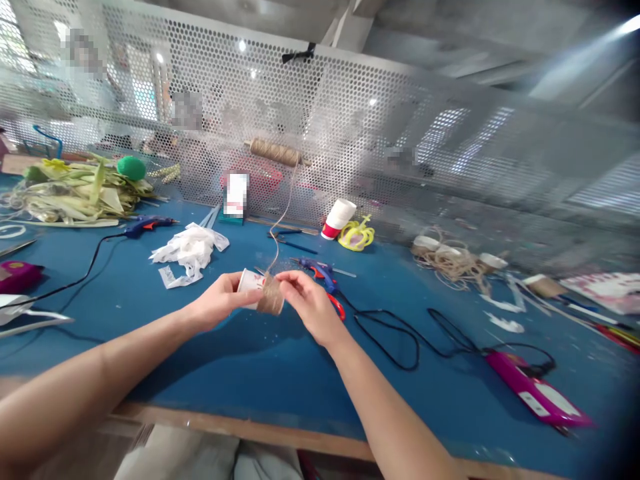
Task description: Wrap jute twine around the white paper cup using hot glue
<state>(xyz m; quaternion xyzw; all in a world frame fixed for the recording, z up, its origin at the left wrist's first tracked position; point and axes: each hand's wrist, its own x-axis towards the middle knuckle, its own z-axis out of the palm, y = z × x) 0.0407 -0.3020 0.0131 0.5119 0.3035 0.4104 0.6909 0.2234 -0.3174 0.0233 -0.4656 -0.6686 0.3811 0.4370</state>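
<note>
My left hand (223,301) is closed around a white paper cup (247,281), which lies tilted on its side above the table. Brown twine (271,297) is wound in a band around the cup's right end. At that end my right hand (306,298) pinches, with thumb and fingertips against the wound twine. A strand runs up from the cup to a twine spool (276,152) mounted on the perforated metal screen. Just behind my right hand lies a blue glue gun (320,269), and red scissor handles (336,307) show beside my wrist.
Crumpled white plastic (187,252), a second glue gun (145,226) and a heap of dried husks (80,193) are on the left. Stacked paper cups (339,219) stand by the screen. A black cord (400,333) leads to a magenta power strip (535,390) at right.
</note>
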